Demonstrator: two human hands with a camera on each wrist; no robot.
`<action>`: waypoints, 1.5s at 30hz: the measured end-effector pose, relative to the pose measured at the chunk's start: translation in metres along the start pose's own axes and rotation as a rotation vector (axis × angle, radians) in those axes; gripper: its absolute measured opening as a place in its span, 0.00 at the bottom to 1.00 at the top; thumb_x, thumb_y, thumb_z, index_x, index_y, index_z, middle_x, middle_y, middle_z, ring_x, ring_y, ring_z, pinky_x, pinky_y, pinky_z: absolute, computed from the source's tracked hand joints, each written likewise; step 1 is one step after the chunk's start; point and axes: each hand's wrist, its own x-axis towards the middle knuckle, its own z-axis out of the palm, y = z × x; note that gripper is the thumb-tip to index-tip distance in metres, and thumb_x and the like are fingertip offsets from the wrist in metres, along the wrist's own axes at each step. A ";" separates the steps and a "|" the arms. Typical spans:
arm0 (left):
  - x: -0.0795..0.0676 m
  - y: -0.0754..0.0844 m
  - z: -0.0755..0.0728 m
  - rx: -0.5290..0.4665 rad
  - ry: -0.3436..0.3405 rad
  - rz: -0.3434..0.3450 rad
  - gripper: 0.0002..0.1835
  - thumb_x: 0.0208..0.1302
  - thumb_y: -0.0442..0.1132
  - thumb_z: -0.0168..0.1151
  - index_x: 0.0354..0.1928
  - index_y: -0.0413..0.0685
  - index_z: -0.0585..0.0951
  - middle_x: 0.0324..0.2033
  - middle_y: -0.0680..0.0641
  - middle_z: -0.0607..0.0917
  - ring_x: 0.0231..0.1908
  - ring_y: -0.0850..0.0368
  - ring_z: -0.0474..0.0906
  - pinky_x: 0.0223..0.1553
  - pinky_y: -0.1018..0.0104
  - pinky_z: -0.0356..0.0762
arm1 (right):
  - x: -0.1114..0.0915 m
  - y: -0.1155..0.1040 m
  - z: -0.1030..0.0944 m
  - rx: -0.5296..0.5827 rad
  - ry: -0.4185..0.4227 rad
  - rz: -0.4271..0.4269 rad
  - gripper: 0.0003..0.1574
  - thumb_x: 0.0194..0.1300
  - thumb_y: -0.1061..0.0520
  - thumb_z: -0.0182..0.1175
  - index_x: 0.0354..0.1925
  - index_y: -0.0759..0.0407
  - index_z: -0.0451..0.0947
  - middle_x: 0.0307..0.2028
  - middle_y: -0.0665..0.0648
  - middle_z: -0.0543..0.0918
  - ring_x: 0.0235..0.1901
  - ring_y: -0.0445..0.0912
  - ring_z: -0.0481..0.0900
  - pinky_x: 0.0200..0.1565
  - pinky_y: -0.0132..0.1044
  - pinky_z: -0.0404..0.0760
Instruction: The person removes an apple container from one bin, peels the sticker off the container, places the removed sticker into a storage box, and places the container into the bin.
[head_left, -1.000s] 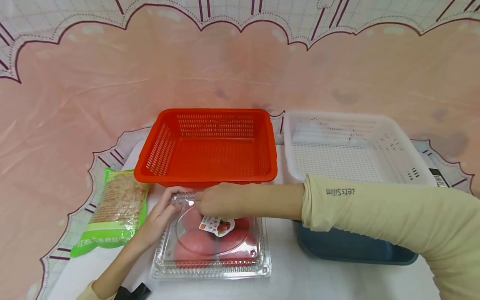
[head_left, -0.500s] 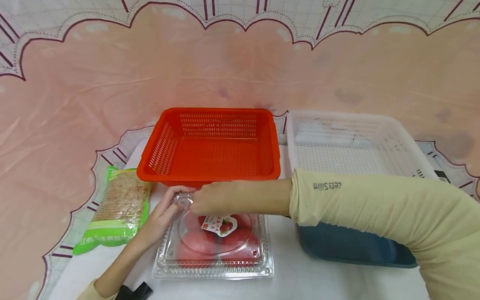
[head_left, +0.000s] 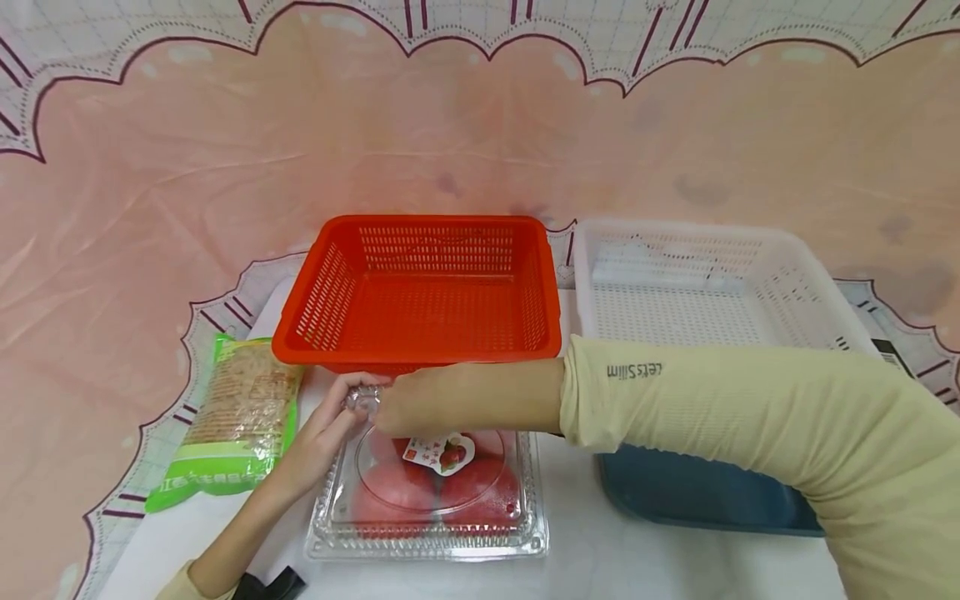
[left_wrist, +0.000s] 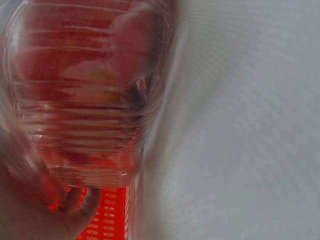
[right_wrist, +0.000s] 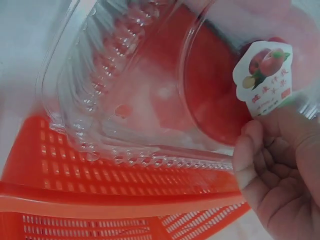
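Note:
A clear plastic clamshell box [head_left: 427, 533] of red, round fruit lies on the white tabletop, with a fruit-printed sticker [right_wrist: 265, 75] on its lid. My left hand [head_left: 322, 433] grips the box's far left corner, thumb on the near side and fingers reaching round the far edge. In the left wrist view, curled fingers [left_wrist: 85, 202] show at the box's end. Close beside it, my right hand [head_left: 420, 404] pinches at the far rim of the box with curled fingers. The right wrist view has its fingertips right by the sticker; the exact contact is hidden behind the hand.
Directly behind the box stands a red perforated basket [head_left: 551, 325]. A white perforated basket [head_left: 667, 317] is to its right, partly behind the right sleeve. A blue-grey tray [head_left: 705, 492] lies under that forearm. At left rests a green-edged packet [head_left: 236, 417].
My right hand and forearm have shifted a little to the left along the far edge of the box. The left hand keeps its place at the corner.

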 end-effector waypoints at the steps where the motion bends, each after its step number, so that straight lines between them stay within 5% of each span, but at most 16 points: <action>1: 0.000 0.000 0.000 -0.002 -0.001 0.005 0.20 0.68 0.26 0.39 0.59 0.44 0.68 0.58 0.50 0.77 0.56 0.75 0.71 0.56 0.84 0.65 | 0.001 0.000 0.001 -0.005 -0.005 -0.005 0.12 0.71 0.58 0.54 0.49 0.51 0.80 0.47 0.47 0.83 0.41 0.41 0.77 0.47 0.29 0.76; 10: 0.000 -0.002 0.001 0.005 0.009 0.041 0.20 0.67 0.26 0.40 0.59 0.45 0.69 0.57 0.49 0.78 0.57 0.75 0.71 0.59 0.85 0.61 | 0.000 0.006 0.008 -0.022 0.027 -0.062 0.08 0.67 0.56 0.57 0.42 0.51 0.83 0.42 0.47 0.83 0.36 0.41 0.75 0.37 0.29 0.75; 17: 0.000 -0.001 0.000 0.039 0.023 -0.009 0.21 0.65 0.26 0.40 0.59 0.47 0.69 0.55 0.47 0.75 0.53 0.74 0.70 0.56 0.84 0.62 | -0.006 0.018 0.020 0.136 0.072 -0.084 0.07 0.66 0.56 0.58 0.41 0.54 0.80 0.41 0.48 0.80 0.28 0.39 0.73 0.29 0.25 0.73; 31: -0.001 0.001 0.001 0.048 0.021 -0.013 0.20 0.67 0.27 0.41 0.59 0.46 0.68 0.55 0.46 0.74 0.54 0.75 0.69 0.56 0.85 0.60 | -0.013 0.025 0.034 0.303 0.165 -0.092 0.10 0.67 0.53 0.55 0.45 0.54 0.68 0.36 0.46 0.75 0.29 0.41 0.74 0.31 0.26 0.72; 37: -0.001 0.001 0.000 0.048 0.018 -0.015 0.21 0.67 0.28 0.41 0.60 0.48 0.68 0.57 0.47 0.74 0.55 0.75 0.68 0.57 0.84 0.60 | -0.017 0.025 0.048 0.333 0.282 -0.111 0.05 0.66 0.54 0.54 0.39 0.51 0.68 0.33 0.46 0.73 0.32 0.38 0.70 0.32 0.24 0.67; 45: -0.002 0.002 0.001 0.048 0.010 -0.033 0.20 0.68 0.29 0.40 0.60 0.48 0.67 0.57 0.48 0.73 0.56 0.74 0.67 0.57 0.82 0.60 | -0.021 0.027 0.060 0.570 0.420 -0.144 0.06 0.65 0.55 0.57 0.38 0.53 0.70 0.27 0.48 0.73 0.26 0.35 0.68 0.28 0.20 0.65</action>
